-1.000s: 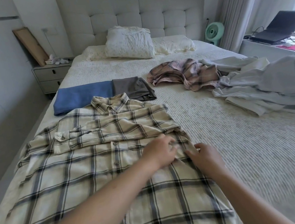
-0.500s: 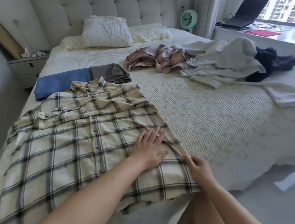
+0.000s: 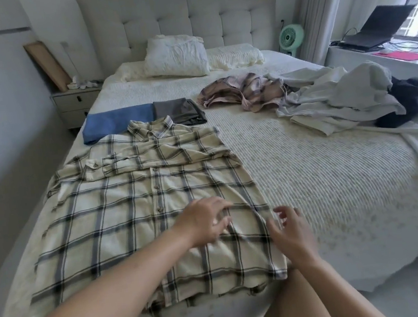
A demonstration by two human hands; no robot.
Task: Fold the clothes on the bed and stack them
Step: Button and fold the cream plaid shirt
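Two bare hands work over a plaid shirt [image 3: 121, 221] spread on a bed [image 3: 311, 185]: the left hand [image 3: 202, 223] lies on the cloth with fingers extended, while the right hand [image 3: 290, 230], fingers loosely spread and holding nothing, sits just beside it at the shirt's right edge. Beyond the left hand lie a folded blue garment [image 3: 116, 121] and a folded grey garment [image 3: 178, 110]; beyond the right, a heap of unfolded clothes [image 3: 327, 99].
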